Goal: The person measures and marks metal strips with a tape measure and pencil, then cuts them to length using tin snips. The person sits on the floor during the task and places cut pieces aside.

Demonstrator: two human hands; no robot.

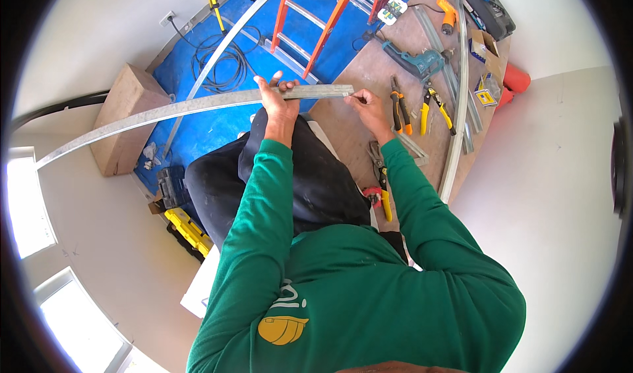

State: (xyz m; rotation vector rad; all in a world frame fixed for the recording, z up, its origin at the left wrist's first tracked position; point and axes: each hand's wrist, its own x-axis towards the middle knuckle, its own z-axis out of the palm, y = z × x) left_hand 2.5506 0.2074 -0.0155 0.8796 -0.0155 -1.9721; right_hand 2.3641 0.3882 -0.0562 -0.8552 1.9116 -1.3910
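A long galvanised metal channel [217, 100] runs from the far left across my lap and ends just right of centre. My left hand [281, 106] supports it from below, the channel lying across the palm between thumb and fingers. At its right end my right hand [370, 114] is closed, with thumb and fingertips pinched at the channel's edge; whether a small piece is also between them cannot be made out. Near my right forearm lie yellow-handled snips [384, 195], and beyond that hand orange-handled pliers [399, 109] and another pair of yellow-handled snips [438, 112].
A wooden board [349, 125] bears a teal power drill [419, 63], an orange tool [448, 17] and more metal channels [459, 76]. Ahead, an orange ladder [321, 33] and coiled black cable [221, 60] are on blue sheeting [204, 125]. A wooden box [125, 122] stands left.
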